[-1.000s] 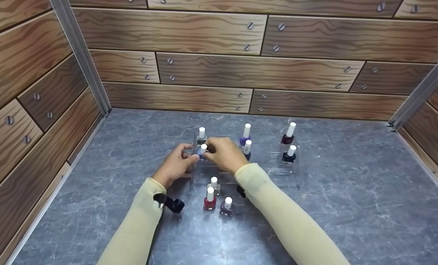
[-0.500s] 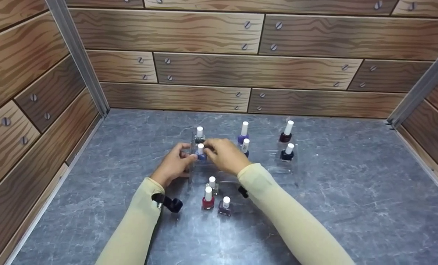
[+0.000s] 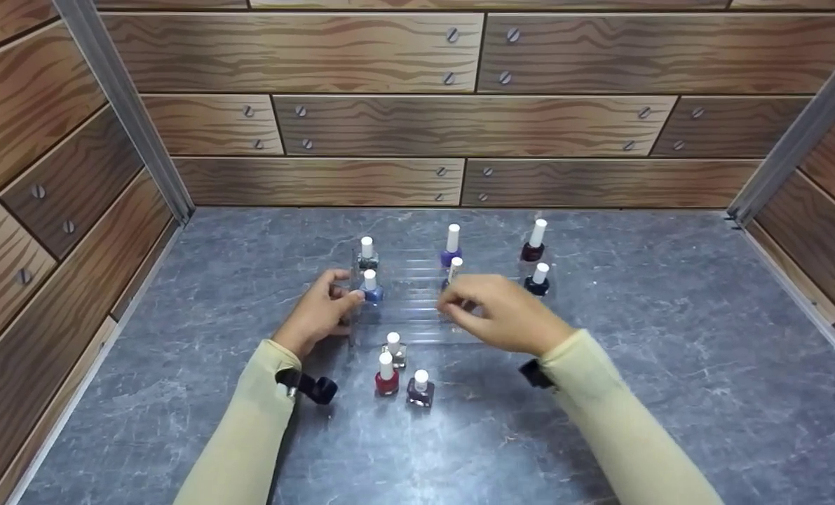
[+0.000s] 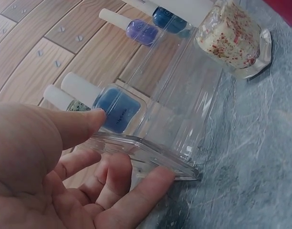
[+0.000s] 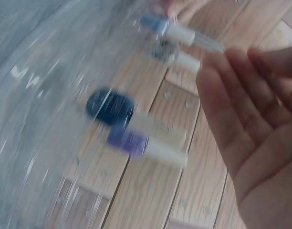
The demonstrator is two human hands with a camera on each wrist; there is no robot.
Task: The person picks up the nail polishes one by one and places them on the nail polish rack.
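My left hand (image 3: 312, 312) grips the left side panel of a clear stepped display stand (image 4: 141, 148), its thumb over the panel's edge and fingers along the outside. Next to that thumb, a blue nail polish bottle (image 4: 121, 109) with a white cap stands upright on the stand. My right hand (image 3: 505, 312) is over the stand's middle, fingers loosely bent and holding nothing. It partly covers a dark blue nail polish bottle (image 5: 110, 106) in the head view. Behind these stand a glitter bottle (image 3: 368, 261) on the left and a purple bottle (image 3: 451, 257) in the middle.
On the stand's right are a dark red bottle (image 3: 533, 251) and a black bottle (image 3: 537, 285). Before the stand, on the grey marbled tabletop (image 3: 200, 315), sit a speckled bottle (image 4: 232, 43), a red bottle (image 3: 387, 383) and a dark purple bottle (image 3: 421, 394). Wood-patterned walls surround the table.
My right hand has let go of the blue bottle and moved right, to the stand's middle. The left hand keeps its hold on the side panel. The head view has shifted slightly.
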